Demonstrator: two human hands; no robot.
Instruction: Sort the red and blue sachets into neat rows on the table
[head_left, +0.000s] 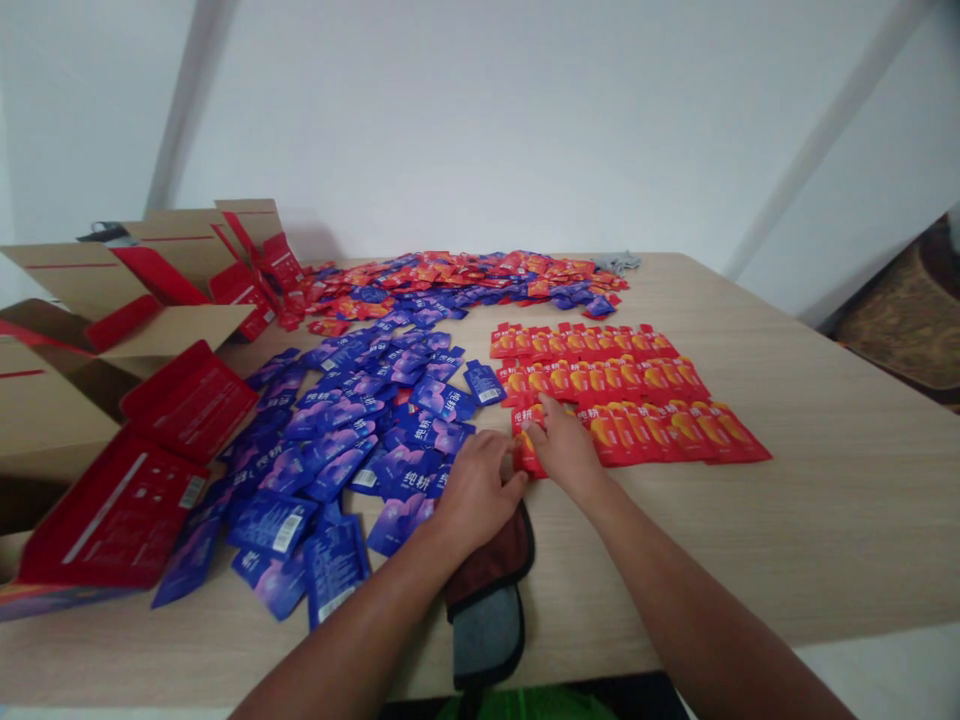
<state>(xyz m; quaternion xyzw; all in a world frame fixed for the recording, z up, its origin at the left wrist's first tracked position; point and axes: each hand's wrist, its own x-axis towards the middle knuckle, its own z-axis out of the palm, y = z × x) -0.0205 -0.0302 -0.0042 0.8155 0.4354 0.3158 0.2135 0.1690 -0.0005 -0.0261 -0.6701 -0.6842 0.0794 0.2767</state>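
Red sachets lie on a pale table, white wall behind, left hand and right hand half-curled, hold unclear

Glossy plastic-looking red sachets, shiny blue sachets, matt cardboard boxes, smooth wood-grain table

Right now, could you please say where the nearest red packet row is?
In the head view, the row lies right of centre, its left end under the right hand.

A pale wood-grain table bears flat blue sachets at eleven o'clock. Flat red sachets lie at one.
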